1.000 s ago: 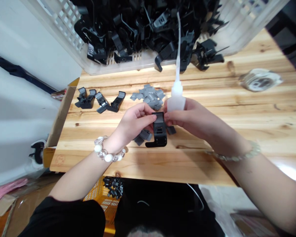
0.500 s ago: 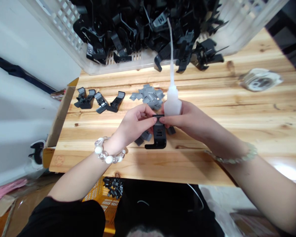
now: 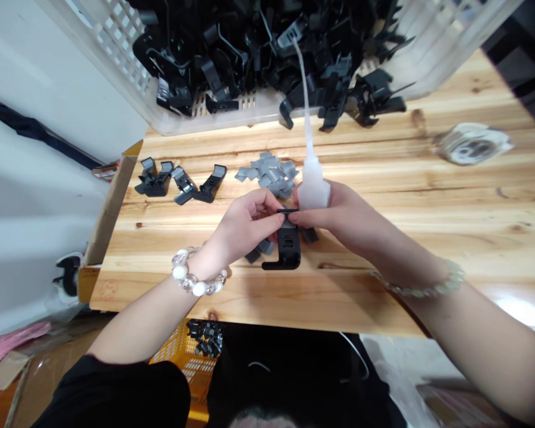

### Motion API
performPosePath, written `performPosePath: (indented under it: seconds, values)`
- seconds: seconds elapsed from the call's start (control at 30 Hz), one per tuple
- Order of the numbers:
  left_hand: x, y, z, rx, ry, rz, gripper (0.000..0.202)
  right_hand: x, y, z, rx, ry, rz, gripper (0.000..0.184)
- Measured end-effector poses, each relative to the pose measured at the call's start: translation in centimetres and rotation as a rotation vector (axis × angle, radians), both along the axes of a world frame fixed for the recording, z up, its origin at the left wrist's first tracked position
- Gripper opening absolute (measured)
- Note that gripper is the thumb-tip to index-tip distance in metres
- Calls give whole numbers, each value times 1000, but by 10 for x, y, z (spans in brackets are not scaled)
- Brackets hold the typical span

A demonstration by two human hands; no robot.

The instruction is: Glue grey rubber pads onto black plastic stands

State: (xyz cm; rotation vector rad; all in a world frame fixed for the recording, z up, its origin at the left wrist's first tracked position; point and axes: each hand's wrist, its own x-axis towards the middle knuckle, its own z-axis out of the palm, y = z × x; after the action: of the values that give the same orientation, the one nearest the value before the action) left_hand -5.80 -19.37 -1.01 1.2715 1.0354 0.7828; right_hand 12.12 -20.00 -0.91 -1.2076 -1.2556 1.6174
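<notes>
A black plastic bracket (image 3: pixel 288 246) with a hooked lower end is held above the table, between both hands. My left hand (image 3: pixel 249 223) pinches its upper left side, thumb on the grey pad (image 3: pixel 288 222) at the top. My right hand (image 3: pixel 334 208) has its thumb on the same pad from the right and also grips a white squeeze bottle (image 3: pixel 314 189) with a long thin nozzle pointing away. Beyond the hands lies a heap of grey pads (image 3: pixel 270 171). Under the bracket, more dark grey pieces (image 3: pixel 310 235) are partly hidden by it and the hands.
Several black brackets with grey pads (image 3: pixel 209 184) lie left on the wooden table (image 3: pixel 160 267). A white basket (image 3: pixel 187 125) full of black parts stands at the back. A clear tape dispenser (image 3: pixel 472 144) is at right. An orange crate (image 3: pixel 178 345) sits below the front edge.
The bottle's nozzle has tipped slightly to the left. Both hands keep nearly the same place on the bracket, thumbs still on the pad.
</notes>
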Motion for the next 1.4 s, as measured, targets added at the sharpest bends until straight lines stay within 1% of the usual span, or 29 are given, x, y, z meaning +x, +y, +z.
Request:
performPosePath:
  seconds: [0.17, 0.43, 0.63, 0.73, 0.87, 1.07, 1.13, 1.2, 1.3, 1.4]
  values:
    - [0, 0, 0, 17, -5, 8, 14, 0, 0, 1, 18, 10, -38, 26]
    - [0, 1, -1, -24, -60, -4, 14, -3, -2, 0, 15, 41, -65, 26]
    - [1, 0, 0, -152, -131, -23, 10, 1, 0, 3, -13, 140, -40, 25]
    - [0, 0, 1, -180, -160, -38, 7, 2, 0, 3, -10, 151, -35, 24]
    - [0, 1, 1, -156, -149, -33, 7, 2, 0, 3, -12, 134, -48, 22]
    - [3, 4, -5, -37, -60, -15, 10, 2, 1, 0, 11, 90, -57, 24]
    - [1, 7, -5, 16, -44, 12, 11, 3, 2, -1, 15, 68, -63, 24]
    - [-5, 14, 0, 76, -41, 79, 13, 5, 4, -2, 11, 86, -83, 24]
    - [-25, 30, 14, 153, -35, 242, 18, 10, 9, -6, -17, 127, -151, 26]
    - [-51, 55, 28, 163, 46, 373, 19, 15, 15, -10, -15, 128, -177, 24]
